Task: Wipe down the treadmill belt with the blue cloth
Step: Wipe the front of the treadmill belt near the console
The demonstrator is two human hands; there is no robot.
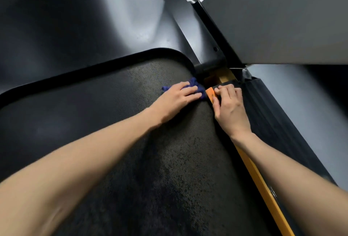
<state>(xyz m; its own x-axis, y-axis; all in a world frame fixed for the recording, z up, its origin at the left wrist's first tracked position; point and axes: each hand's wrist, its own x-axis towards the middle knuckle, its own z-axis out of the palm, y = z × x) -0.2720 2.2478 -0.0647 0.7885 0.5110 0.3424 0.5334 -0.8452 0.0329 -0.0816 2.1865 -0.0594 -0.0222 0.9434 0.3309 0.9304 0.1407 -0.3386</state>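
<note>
The cloth [193, 83] is found at the far right corner of the belt [169, 160], bunched under the left hand [178, 97]. It is dark blue, soft and limp, and is judged light. It is expected to crumple and slide under a loose touch, so it is best held flat beneath the palm and fingers [190, 92] with steady downward pressure. The left fingers are laid out nearly straight across it, pressing and not clenching. Only folds at the far and left edges of the cloth are seen.

The belt is black, matt and finely dimpled, and is judged grippy, so some drag on the cloth is to be expected. Mottled lighter patches are noted across it, possibly dust or damp. It is bounded at the far end by a raised, rounded black lip.

The right hand [230, 109] is set on an orange strip [209, 92] just right of the cloth. Its fingers are bent with the tips on the strip and the thumb along the near side. Whether the strip is gripped or merely braced against cannot be told.

A smooth yellow bar [263, 185] runs along the right edge of the belt, beside a ribbed black rail [263, 107]. A glossy black hood [94, 19] is noted beyond the lip.
</note>
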